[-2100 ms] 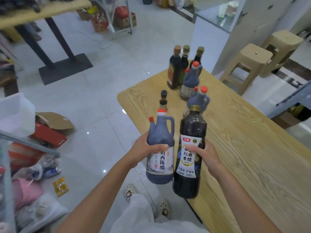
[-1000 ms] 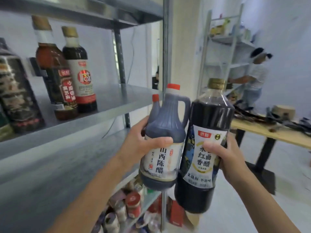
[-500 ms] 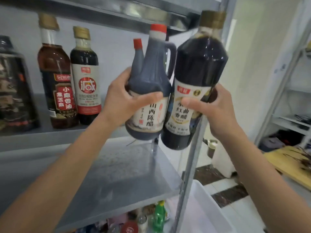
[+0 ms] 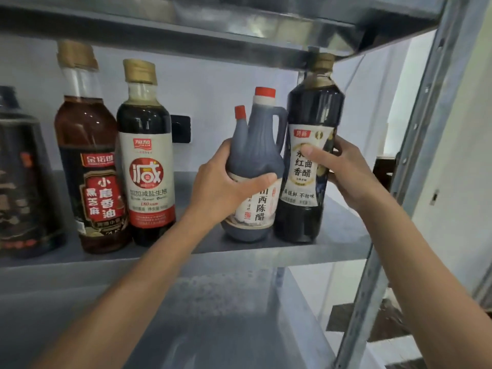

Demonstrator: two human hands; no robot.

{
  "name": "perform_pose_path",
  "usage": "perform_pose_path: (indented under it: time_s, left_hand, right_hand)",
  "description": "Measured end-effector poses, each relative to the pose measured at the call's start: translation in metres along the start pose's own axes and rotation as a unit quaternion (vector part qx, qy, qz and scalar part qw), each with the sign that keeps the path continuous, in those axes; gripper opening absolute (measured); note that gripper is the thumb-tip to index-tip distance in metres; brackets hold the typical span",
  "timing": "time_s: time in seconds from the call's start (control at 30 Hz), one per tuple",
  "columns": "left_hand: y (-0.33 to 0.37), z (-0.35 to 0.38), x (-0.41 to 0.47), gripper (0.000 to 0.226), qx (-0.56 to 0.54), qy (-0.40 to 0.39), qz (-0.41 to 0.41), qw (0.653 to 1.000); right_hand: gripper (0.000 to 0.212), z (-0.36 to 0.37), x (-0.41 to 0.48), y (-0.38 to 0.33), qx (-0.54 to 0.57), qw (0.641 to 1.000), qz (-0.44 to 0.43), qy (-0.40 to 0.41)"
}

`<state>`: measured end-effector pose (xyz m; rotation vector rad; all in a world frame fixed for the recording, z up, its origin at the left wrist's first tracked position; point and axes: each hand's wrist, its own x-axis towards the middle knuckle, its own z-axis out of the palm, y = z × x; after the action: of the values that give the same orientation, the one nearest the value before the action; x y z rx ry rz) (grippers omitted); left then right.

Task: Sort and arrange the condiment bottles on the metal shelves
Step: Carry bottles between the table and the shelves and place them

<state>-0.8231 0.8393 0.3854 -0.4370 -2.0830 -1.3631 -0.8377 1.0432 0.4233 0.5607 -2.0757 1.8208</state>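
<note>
Vinegar jug (image 4: 255, 145) and tall bottle (image 4: 311, 113) had come down from mid-air to the metal shelf (image 4: 340, 235); left hand (image 4: 221, 187) clasped the jug, right hand (image 4: 346, 171) the bottle; release looked next.

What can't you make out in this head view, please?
All in the head view:
Leftmost bottle: cut by the left edge, blurred, label unreadable.
Jug label: upper part covered by the left hand.
Tall bottle label: partly behind the right hand.
Lower shelf: blurred, surface detail lost.
</note>
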Motion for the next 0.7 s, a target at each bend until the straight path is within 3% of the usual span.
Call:
perform_pose_path:
  time_s: [0.23, 0.4, 0.53, 0.7]
  left_hand:
    - [-0.012, 0.005, 0.012, 0.077, -0.011, -0.03, -0.027, 0.999]
    - [-0.028, 0.005, -0.014, 0.112, 0.008, -0.111, -0.076, 0.991]
    - [-0.038, 0.003, -0.014, 0.082, 0.033, -0.156, -0.131, 0.978]
    - [-0.045, 0.003, 0.006, 0.075, 0.026, -0.185, -0.151, 0.971]
  right_hand:
    - [0.048, -0.006, 0.011, 0.021, 0.073, 0.995, 0.001, -0.07]
    - [0.074, -0.006, -0.016, 0.045, -0.032, 0.998, 0.008, -0.058]
    - [0.077, -0.005, -0.027, 0.064, -0.08, 0.995, 0.03, -0.055]
    - [0.07, -0.013, -0.004, 0.064, -0.083, 0.992, 0.06, -0.071]
